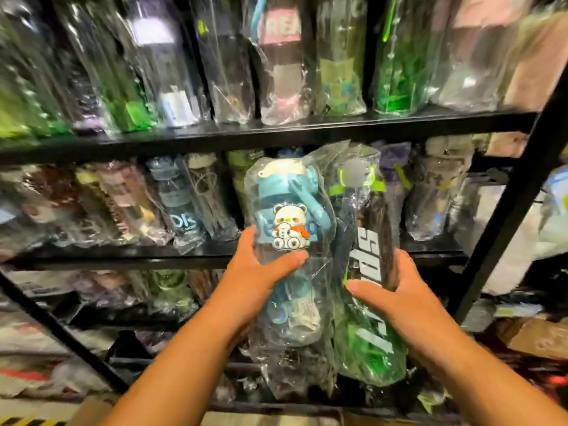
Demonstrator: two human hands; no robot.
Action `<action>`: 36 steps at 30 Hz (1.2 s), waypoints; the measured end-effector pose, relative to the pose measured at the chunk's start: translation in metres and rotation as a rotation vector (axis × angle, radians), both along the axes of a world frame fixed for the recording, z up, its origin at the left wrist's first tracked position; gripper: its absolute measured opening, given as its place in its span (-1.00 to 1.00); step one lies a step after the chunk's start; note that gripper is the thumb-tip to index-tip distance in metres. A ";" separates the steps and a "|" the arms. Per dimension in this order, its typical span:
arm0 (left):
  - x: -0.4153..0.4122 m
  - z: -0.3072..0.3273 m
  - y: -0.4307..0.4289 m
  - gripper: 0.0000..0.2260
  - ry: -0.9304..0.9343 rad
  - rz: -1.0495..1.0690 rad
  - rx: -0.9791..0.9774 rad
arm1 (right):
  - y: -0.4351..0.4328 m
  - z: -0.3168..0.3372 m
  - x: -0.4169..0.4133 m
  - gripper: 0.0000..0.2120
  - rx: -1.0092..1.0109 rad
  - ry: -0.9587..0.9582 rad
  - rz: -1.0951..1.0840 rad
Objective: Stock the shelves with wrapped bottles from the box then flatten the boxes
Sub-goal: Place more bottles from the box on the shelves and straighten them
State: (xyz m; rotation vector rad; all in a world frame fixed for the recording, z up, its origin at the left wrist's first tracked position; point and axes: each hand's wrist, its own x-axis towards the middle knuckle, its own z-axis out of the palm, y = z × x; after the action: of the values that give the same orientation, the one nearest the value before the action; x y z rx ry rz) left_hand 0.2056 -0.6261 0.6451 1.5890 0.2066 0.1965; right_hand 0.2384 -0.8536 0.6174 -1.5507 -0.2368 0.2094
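Observation:
My left hand (255,278) grips a blue wrapped bottle (285,210) with a white bear figure on its front, thumb across the plastic. My right hand (396,293) grips a green and black wrapped bottle (368,256) with large white letters down its side. Both bottles are upright and side by side, held in front of the middle shelf (196,250) of a black metal rack. Their tops reach up to the upper shelf board (276,130). No box shows clearly in this view.
Wrapped bottles (184,198) stand in rows on the upper, middle and lower shelves. A black slanted upright (519,192) frames the rack on the right. Cardboard (534,336) and loose packaging lie on the floor at right; bags and clutter fill the lower left.

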 end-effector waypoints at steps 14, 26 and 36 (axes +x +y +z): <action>0.028 0.125 0.159 -0.03 -0.289 -0.062 0.131 | 0.167 0.111 0.022 -0.14 0.034 -0.251 -0.118; 0.069 0.217 0.214 -0.37 -0.554 0.112 0.086 | 0.229 0.227 0.090 -0.20 0.061 -0.600 -0.262; 0.095 0.224 0.208 -0.42 -0.606 0.221 0.150 | 0.256 0.208 0.145 -0.11 -0.085 -0.705 -0.468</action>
State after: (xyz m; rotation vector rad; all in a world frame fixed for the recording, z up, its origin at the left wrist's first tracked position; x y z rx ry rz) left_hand 0.3010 -0.4178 0.8687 1.5805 -0.1095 0.8661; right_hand 0.3830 -0.5977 0.8251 -1.6717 -0.4071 -0.7149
